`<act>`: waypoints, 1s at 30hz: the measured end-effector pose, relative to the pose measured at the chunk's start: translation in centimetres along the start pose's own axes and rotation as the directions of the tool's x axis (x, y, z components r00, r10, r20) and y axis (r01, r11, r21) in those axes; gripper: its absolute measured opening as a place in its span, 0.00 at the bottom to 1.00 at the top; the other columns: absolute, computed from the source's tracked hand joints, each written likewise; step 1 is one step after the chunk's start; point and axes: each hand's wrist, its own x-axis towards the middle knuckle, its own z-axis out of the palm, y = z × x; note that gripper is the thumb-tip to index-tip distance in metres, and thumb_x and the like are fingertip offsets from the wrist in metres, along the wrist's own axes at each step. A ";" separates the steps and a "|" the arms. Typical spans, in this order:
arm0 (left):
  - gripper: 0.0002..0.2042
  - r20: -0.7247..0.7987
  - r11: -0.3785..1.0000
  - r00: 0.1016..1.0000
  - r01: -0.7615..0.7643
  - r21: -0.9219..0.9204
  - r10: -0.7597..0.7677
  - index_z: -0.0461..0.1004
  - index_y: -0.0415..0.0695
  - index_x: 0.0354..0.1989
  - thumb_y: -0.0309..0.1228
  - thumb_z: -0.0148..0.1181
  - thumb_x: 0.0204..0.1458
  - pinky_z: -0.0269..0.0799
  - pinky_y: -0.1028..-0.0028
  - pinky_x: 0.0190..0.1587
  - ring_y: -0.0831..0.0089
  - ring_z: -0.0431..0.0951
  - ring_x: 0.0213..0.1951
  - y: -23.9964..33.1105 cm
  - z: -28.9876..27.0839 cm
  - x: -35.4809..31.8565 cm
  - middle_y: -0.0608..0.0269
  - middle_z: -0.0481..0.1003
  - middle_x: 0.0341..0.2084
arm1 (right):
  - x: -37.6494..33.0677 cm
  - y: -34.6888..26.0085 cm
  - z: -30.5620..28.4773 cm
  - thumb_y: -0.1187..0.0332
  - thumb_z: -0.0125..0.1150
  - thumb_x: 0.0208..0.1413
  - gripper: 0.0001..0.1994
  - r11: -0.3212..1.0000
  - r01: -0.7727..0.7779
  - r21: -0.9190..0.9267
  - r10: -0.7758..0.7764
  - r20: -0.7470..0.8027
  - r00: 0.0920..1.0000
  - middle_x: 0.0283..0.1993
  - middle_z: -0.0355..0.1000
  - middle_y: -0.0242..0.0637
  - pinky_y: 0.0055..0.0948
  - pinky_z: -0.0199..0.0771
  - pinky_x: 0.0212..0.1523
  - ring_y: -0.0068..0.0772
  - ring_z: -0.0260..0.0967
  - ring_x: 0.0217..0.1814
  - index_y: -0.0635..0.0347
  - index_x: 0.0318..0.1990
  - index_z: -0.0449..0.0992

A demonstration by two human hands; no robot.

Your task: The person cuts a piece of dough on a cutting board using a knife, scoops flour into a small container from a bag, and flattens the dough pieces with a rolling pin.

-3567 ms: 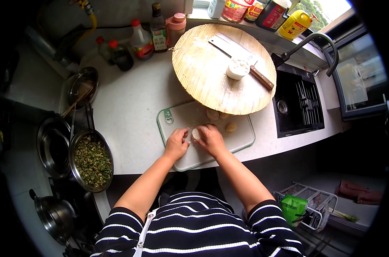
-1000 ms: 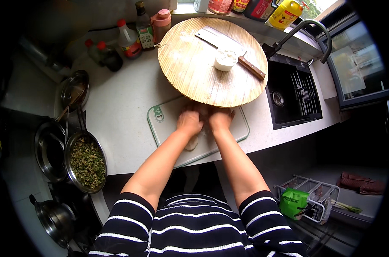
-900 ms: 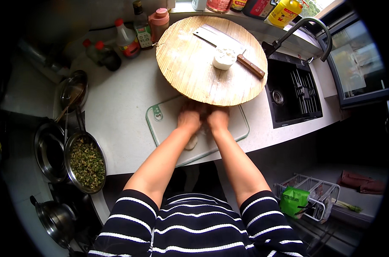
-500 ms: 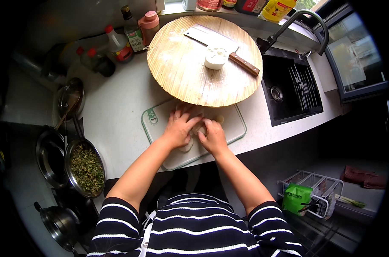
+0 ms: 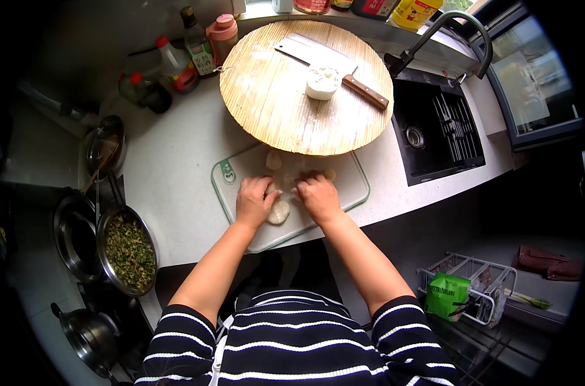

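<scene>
My left hand (image 5: 254,201) and my right hand (image 5: 318,197) are apart over a pale cutting board (image 5: 241,168) with a green rim. The left fingers are curled at a pale piece of dough, mostly covered by them. Bent and pressed together, my right fingers point inward; whatever lies under their tips is hidden. Just below the left fingertips lies a round, flattened piece of dough (image 5: 279,212). A smaller dough piece (image 5: 274,160) rests near the board's far edge, and another pale piece (image 5: 330,174) shows beyond my right hand.
Overhanging the far edge is a round slatted tray (image 5: 267,103) bearing a cleaver (image 5: 363,90) and a white tub (image 5: 323,83). At right is a black sink (image 5: 415,161). Bottles (image 5: 176,67) stand far left. Nearer left is a pan of chopped green filling (image 5: 130,254).
My hands have drawn apart from each other. The left moved slightly left and nearer me, the right slightly right, uncovering the dough piece near the far edge and more of the round one.
</scene>
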 end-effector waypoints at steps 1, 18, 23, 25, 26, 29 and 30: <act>0.15 -0.031 0.994 0.997 -0.068 0.088 0.071 0.77 0.42 0.38 0.31 0.68 0.41 0.69 0.63 0.46 0.56 0.73 0.42 0.0 -0.3 0.0 0.56 0.77 0.38 | 0.1 -0.2 0.0 0.64 0.62 0.51 0.13 1.000 0.029 0.009 -0.028 -0.096 0.995 0.44 0.74 0.41 0.38 0.71 0.47 0.42 0.68 0.52 0.56 0.43 0.76; 0.14 -0.112 0.999 0.993 0.040 -0.010 -0.040 0.75 0.38 0.42 0.26 0.63 0.46 0.68 0.62 0.48 0.55 0.72 0.43 0.1 -3.2 -3.3 0.54 0.77 0.39 | -4.0 -2.2 2.2 0.44 0.49 0.57 0.36 0.978 -0.088 -0.190 0.088 -0.004 0.996 0.72 0.50 0.39 0.63 0.32 0.69 0.43 0.36 0.77 0.57 0.68 0.55; 0.13 -0.078 0.995 0.993 0.086 -0.044 -0.089 0.75 0.38 0.43 0.26 0.62 0.47 0.67 0.62 0.49 0.54 0.72 0.44 -0.3 -2.9 -2.9 0.54 0.77 0.39 | -3.0 -2.4 0.9 0.47 0.50 0.57 0.33 0.984 -0.133 -0.120 0.138 0.035 0.990 0.70 0.53 0.38 0.66 0.35 0.68 0.45 0.40 0.75 0.52 0.67 0.58; 0.14 -0.043 0.993 0.993 0.108 -0.044 -0.110 0.75 0.39 0.44 0.27 0.62 0.47 0.67 0.61 0.50 0.53 0.71 0.45 -0.6 -2.0 -2.5 0.53 0.76 0.40 | -2.0 -2.0 -1.2 0.51 0.53 0.56 0.29 0.988 -0.134 -0.077 0.140 0.084 0.987 0.67 0.57 0.39 0.66 0.40 0.66 0.47 0.45 0.73 0.52 0.63 0.62; 0.16 -0.014 0.988 0.988 0.154 0.014 -0.154 0.75 0.40 0.45 0.28 0.63 0.47 0.67 0.61 0.51 0.52 0.70 0.45 -0.3 -1.8 -2.2 0.52 0.75 0.40 | -1.2 -1.5 -3.2 0.53 0.55 0.55 0.27 0.990 -0.132 -0.049 0.138 0.142 0.980 0.66 0.60 0.39 0.66 0.44 0.65 0.48 0.48 0.71 0.52 0.61 0.65; 0.20 0.105 0.950 0.957 0.246 0.193 -0.269 0.71 0.44 0.49 0.30 0.65 0.45 0.68 0.58 0.50 0.51 0.68 0.47 1.4 -0.8 -0.4 0.53 0.72 0.38 | -1.0 -1.1 -3.0 0.61 0.60 0.51 0.21 0.997 -0.081 0.017 0.082 -0.060 0.995 0.62 0.64 0.39 0.65 0.53 0.61 0.50 0.54 0.67 0.53 0.54 0.70; 0.20 0.109 0.966 0.968 0.209 0.155 -0.227 0.70 0.44 0.48 0.29 0.65 0.44 0.68 0.58 0.50 0.52 0.68 0.47 1.3 -0.7 -0.2 0.54 0.72 0.37 | -1.4 -1.2 -2.5 0.64 0.61 0.50 0.20 0.998 -0.052 0.033 0.058 -0.188 0.981 0.60 0.65 0.39 0.65 0.55 0.59 0.50 0.56 0.65 0.54 0.52 0.72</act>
